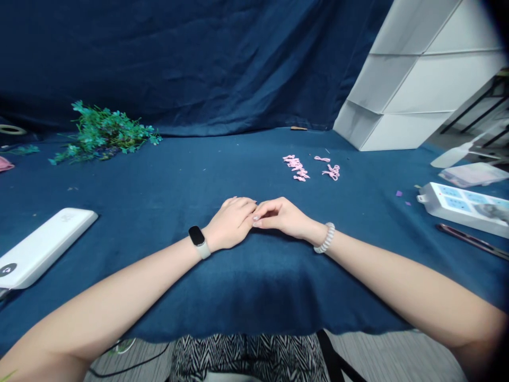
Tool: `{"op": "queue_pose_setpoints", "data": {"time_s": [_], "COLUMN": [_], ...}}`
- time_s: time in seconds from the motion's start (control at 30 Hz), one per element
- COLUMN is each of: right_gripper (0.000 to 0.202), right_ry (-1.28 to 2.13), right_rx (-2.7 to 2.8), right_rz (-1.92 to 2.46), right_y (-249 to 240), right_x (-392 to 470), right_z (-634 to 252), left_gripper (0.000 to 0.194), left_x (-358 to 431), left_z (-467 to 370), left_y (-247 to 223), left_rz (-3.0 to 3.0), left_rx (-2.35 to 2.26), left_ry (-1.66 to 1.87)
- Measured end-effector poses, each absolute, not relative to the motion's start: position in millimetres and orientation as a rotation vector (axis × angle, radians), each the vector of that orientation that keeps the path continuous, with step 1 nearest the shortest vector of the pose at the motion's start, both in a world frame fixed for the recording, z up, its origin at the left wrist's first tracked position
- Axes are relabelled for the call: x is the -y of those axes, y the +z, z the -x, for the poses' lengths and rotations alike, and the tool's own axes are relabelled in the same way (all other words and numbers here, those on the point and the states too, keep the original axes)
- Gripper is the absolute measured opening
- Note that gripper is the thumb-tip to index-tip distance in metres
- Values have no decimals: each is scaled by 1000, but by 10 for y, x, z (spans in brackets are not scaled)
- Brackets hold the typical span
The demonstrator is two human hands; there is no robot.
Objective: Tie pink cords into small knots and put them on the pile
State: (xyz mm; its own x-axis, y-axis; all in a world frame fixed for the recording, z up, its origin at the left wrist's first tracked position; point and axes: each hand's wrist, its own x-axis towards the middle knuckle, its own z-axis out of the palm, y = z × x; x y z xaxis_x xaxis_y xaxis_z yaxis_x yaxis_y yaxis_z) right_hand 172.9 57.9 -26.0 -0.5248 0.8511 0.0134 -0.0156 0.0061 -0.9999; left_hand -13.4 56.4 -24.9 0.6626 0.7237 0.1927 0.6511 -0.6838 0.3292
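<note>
My left hand [234, 223] rests palm down on the blue cloth, its fingers lying flat and partly hidden at the tips. A smart band [198, 239] with a dark screen circles that wrist. My right hand [284, 216] meets it from the side, thumb and fingers bent into a loop and closed on the edge of the left hand's fingers. No object shows between the two hands. On the right wrist sits a pale coiled band [326, 239]. Beyond the hands lie small pink cord knots [296, 167], with another pink knotted cord [332, 172] to their right.
A white power bank [47, 244] lies at left, with green artificial flowers [105, 132] behind it. White boxes [413, 90] stand at the back right. Along the right edge are a power strip [469, 204], dark tweezers [473, 240] and a clear plastic case [473, 174].
</note>
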Motion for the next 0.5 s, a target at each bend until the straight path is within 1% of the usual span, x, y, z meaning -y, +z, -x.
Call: {"op": "queue_pose_setpoints", "data": {"time_s": [0.33,0.5], "right_gripper": [14,20], "right_ry": [1684,1749], "right_rx": [1582,1562], "right_rz": [887,887], "right_y": [-239,-237], "right_x": [-580,-584], "right_z": [-1732,-1741], "left_gripper": [37,36], "left_x": [-576,-566], "left_z": [137,121], "left_y": [-263,-235], "left_rz": [-2658,-2609], "left_rx": [-1095,-1065], "left_ry": [473,542]}}
